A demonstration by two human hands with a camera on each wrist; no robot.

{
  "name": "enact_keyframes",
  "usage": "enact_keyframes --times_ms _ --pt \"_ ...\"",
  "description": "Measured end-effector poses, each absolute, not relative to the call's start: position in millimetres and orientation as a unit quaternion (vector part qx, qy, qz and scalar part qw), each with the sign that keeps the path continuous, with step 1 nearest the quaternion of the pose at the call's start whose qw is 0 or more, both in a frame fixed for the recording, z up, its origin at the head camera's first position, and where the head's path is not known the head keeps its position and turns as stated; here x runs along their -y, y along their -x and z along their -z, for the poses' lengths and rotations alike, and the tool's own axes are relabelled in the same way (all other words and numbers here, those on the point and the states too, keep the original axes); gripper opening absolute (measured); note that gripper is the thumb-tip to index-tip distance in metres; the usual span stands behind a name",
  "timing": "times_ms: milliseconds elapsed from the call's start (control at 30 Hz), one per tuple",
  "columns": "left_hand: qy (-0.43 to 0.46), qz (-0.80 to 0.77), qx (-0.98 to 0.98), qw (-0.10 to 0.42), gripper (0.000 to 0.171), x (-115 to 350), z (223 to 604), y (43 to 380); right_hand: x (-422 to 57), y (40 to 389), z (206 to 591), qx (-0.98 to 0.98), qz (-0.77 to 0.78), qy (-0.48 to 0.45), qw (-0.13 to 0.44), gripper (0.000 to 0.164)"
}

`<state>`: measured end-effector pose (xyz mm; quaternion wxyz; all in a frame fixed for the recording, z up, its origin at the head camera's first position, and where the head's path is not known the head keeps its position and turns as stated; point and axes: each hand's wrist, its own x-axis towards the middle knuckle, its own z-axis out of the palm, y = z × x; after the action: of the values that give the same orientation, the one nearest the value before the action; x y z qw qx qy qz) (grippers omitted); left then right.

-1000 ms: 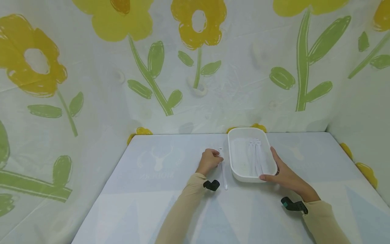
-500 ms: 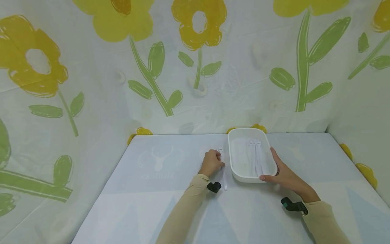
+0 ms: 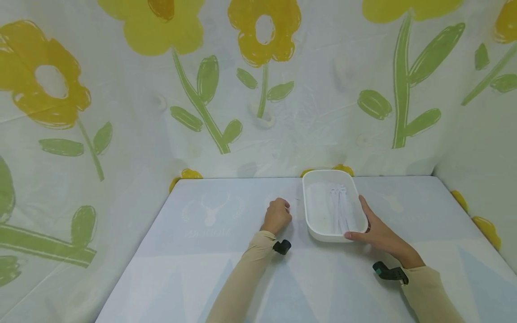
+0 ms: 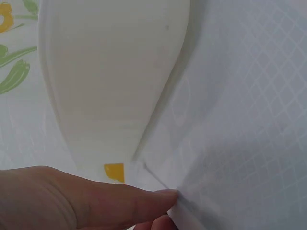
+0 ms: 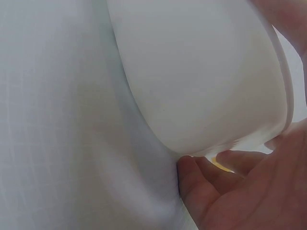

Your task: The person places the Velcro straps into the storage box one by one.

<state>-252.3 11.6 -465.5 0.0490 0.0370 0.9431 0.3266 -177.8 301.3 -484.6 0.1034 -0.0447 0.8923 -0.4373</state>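
My left hand [image 3: 277,215] is just left of a white plastic tub [image 3: 326,237], low over the table. In the left wrist view its thumb [image 4: 144,203] and fingers pinch a thin white strip [image 4: 186,218], seen nearly edge-on; most of the strip is hidden from the head view. My right hand [image 3: 381,231] grips the tub at its near right corner, thumb at the front rim and fingers along the side wall. Inside the tub lie several similar flat white strips [image 3: 341,208] with wider heads, side by side in its right half.
A pale patterned cloth covers the table [image 3: 181,278]. Behind it and at both sides hang white curtains [image 3: 315,112] printed with yellow flowers, close to the table's back edge, where the tub stands.
The strip lay flat beside the tub with its long end showing; now the left hand has it, turned edge-on. That hand shifted slightly left. The right hand and tub stayed put.
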Motion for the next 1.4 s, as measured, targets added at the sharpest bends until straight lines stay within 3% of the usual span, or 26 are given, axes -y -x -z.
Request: enact_keyframes --times_ms 467,933,1400 --pt "-0.052 -0.318 -0.944 0.074 0.021 -9 462 250 -301 178 486 -0.89 0.443 0.049 0.1 0.132" --pt "-0.034 -0.346 -0.931 0.109 0.033 2 464 256 -300 177 484 -0.889 0.444 0.045 0.102 0.133" --pt "-0.01 -0.451 -0.883 0.128 0.033 15 464 261 -298 175 481 -0.891 0.439 0.038 0.105 0.134"
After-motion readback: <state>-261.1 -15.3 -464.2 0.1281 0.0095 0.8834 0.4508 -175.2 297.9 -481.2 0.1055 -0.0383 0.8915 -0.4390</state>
